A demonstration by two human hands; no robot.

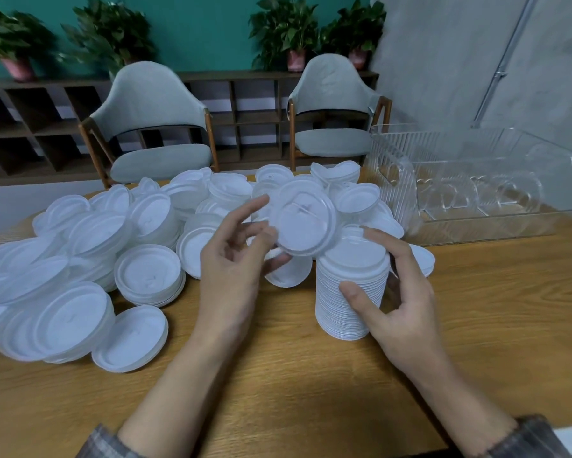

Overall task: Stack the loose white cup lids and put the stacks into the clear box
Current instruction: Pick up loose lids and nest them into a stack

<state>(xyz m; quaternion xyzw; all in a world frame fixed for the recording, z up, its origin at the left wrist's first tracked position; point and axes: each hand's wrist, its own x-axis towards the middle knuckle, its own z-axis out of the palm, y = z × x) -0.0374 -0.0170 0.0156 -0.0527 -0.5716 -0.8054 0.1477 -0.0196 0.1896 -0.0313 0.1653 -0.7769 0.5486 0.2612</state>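
Head view: the left hand [231,262] pinches one lid [306,226] by its edge, tilted above one tall stack [327,292] that the right hand [407,302] grips, fingers curled around it. Loose lids [145,226], too many to count, cover the table [311,391]. One clear box [476,223] stands right of them. Two chairs [152,127] stand behind.

Big messy heap of white lids [89,246] covers the left and middle, some in short piles. One tall stack [347,305] stands upright, with a single lid [306,224] tilted just above its top. The clear ribbed box [395,193] sits at right, open-topped.
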